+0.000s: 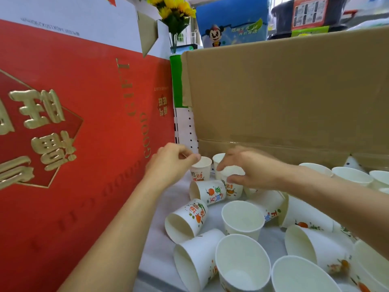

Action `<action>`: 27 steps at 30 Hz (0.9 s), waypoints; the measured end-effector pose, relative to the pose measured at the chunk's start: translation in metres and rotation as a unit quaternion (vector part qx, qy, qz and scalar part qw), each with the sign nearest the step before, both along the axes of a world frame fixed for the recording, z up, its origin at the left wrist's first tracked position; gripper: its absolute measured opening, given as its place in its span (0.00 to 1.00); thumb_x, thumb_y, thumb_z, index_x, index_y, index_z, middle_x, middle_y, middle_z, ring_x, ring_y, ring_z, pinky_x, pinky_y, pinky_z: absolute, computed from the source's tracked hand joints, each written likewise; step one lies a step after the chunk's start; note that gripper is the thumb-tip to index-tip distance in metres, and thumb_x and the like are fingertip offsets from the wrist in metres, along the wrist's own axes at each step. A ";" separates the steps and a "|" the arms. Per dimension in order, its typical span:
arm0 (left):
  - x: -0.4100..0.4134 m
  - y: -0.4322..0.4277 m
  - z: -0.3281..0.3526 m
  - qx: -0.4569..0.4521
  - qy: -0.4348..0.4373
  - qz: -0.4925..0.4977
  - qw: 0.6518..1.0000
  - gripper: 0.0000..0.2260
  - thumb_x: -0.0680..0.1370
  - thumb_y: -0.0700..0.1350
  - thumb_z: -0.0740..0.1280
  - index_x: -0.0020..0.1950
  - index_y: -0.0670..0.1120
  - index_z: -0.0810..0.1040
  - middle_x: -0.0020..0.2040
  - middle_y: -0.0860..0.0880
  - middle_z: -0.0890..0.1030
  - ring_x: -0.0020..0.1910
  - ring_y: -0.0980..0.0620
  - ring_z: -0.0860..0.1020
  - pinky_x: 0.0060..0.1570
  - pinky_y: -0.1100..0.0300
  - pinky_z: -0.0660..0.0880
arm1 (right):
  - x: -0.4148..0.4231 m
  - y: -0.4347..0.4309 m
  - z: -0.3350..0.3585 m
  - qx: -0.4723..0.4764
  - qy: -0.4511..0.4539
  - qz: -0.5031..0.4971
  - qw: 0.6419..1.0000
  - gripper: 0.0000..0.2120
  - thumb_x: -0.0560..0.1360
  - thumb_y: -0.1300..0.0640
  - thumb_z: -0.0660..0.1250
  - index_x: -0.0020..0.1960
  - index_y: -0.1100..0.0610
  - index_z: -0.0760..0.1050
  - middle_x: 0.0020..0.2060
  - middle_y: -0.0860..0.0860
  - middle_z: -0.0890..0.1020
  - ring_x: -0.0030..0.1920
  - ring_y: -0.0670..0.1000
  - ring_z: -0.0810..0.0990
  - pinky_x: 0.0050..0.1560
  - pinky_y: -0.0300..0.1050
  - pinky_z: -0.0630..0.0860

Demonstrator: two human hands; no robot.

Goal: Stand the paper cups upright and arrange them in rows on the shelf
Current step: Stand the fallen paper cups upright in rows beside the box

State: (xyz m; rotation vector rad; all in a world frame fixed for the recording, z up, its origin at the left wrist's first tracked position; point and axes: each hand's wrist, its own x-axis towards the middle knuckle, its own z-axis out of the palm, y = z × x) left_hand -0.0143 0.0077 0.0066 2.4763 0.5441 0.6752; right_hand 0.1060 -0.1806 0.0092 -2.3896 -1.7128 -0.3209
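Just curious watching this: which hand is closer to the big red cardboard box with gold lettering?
Left. The left hand is right beside the red cardboard box, its fingers at the rim of an upright white paper cup. The right hand is farther off, over the neighbouring cups.

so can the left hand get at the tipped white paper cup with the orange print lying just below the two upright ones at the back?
Probably yes. The left hand pinches the rim of the upright white paper cup right behind it, and the tipped cup lies open on the white shelf, nothing over it. The right hand sits beside, not across.

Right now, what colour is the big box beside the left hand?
Red with gold lettering; the head view shows it, beside the left hand.
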 end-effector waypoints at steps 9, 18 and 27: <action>-0.090 -0.006 -0.041 -0.233 0.059 -0.136 0.961 0.17 0.72 0.50 0.74 0.60 0.52 0.79 0.54 0.56 0.82 0.52 0.62 0.80 0.51 0.67 0.75 | -0.021 0.056 -0.006 -0.140 -0.133 0.091 0.977 0.24 0.76 0.61 0.63 0.68 0.43 0.69 0.64 0.47 0.73 0.63 0.51 0.69 0.52 0.47 0.69; -0.073 0.001 -0.053 -0.070 0.039 -0.030 0.996 0.09 0.71 0.36 0.72 0.40 0.51 0.81 0.39 0.55 0.82 0.38 0.52 0.81 0.43 0.52 0.81 | -0.020 0.055 -0.001 -0.119 -0.227 0.110 0.960 0.07 0.78 0.53 0.62 0.53 0.50 0.77 0.47 0.47 0.75 0.52 0.49 0.73 0.32 0.42 0.60; -0.031 0.007 -0.007 0.169 0.090 -0.108 0.976 0.14 0.72 0.36 0.67 0.45 0.53 0.86 0.43 0.56 0.84 0.44 0.56 0.80 0.47 0.64 0.74 | -0.027 0.044 0.005 -0.061 -0.106 0.009 0.992 0.07 0.75 0.46 0.66 0.45 0.48 0.78 0.34 0.43 0.74 0.36 0.49 0.73 0.30 0.41 0.63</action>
